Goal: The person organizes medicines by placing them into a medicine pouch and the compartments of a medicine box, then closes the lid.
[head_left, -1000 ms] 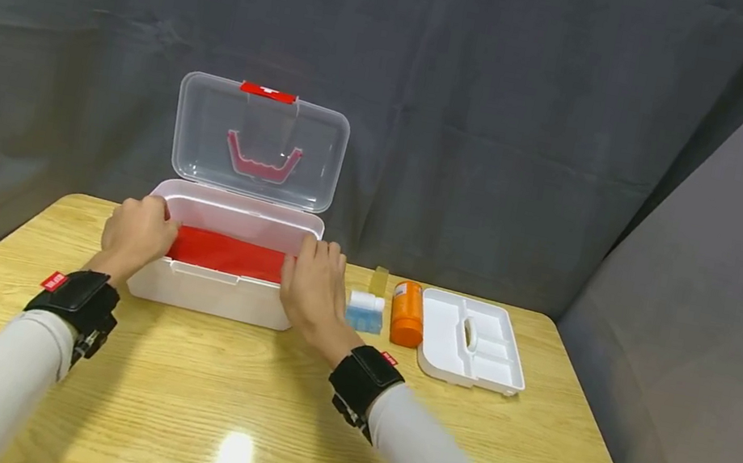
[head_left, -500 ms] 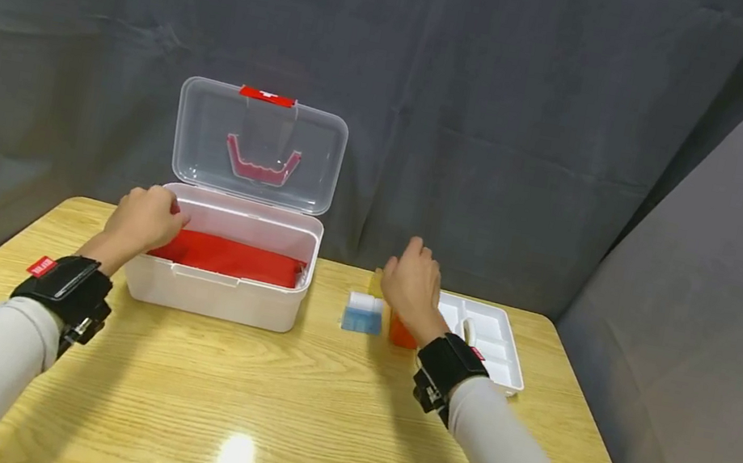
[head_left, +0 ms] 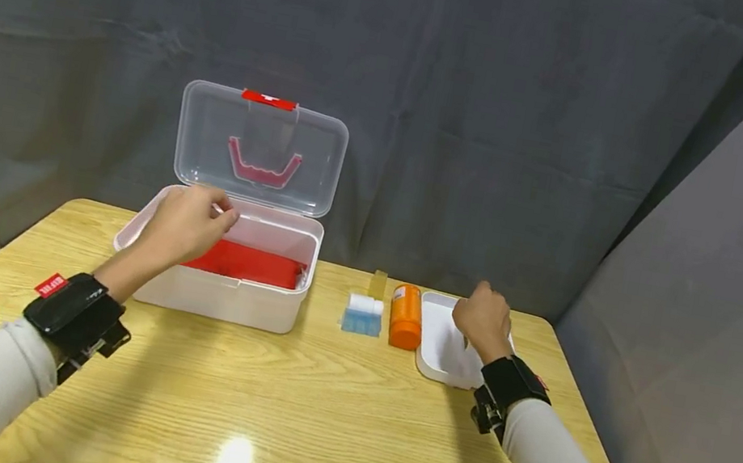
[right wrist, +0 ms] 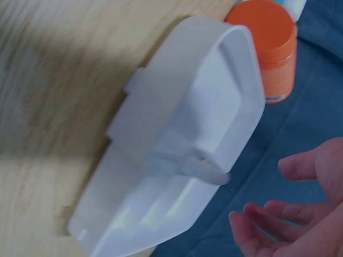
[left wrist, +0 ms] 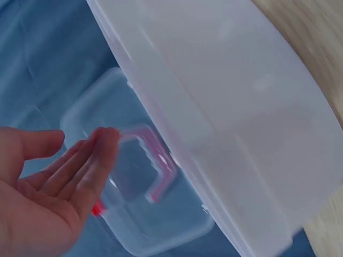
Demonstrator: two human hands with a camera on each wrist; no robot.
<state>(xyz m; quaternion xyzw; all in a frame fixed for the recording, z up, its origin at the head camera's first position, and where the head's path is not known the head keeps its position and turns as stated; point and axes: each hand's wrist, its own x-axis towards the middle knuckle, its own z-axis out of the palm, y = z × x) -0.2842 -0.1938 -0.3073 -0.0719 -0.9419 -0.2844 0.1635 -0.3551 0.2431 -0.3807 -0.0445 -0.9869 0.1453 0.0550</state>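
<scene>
A white box (head_left: 219, 303) stands at the back left with its clear lid (head_left: 212, 127) raised and a red pouch (head_left: 255, 265) inside. My left hand (head_left: 184, 225) hovers over the box's left part, covering some of the pouch. In the left wrist view, the fingers (left wrist: 80, 176) are loosely extended and hold nothing. A white divided tray (head_left: 441, 342) with a raised middle handle (right wrist: 201, 168) lies on the right. Above that tray hangs my right hand (head_left: 485, 320); in the right wrist view its fingers are apart from the handle, with nothing between them.
Left of the tray lies an orange bottle (head_left: 405, 319). Beside it are a white roll-like item (head_left: 365, 303), a blue packet (head_left: 362, 322) and a small yellowish item (head_left: 377, 283). A dark curtain (head_left: 508, 123) hangs behind the wooden table (head_left: 311, 418).
My right hand has left the box and moved right, past the orange bottle, to above the tray. My left hand has come off the box's rim and shifted right over it.
</scene>
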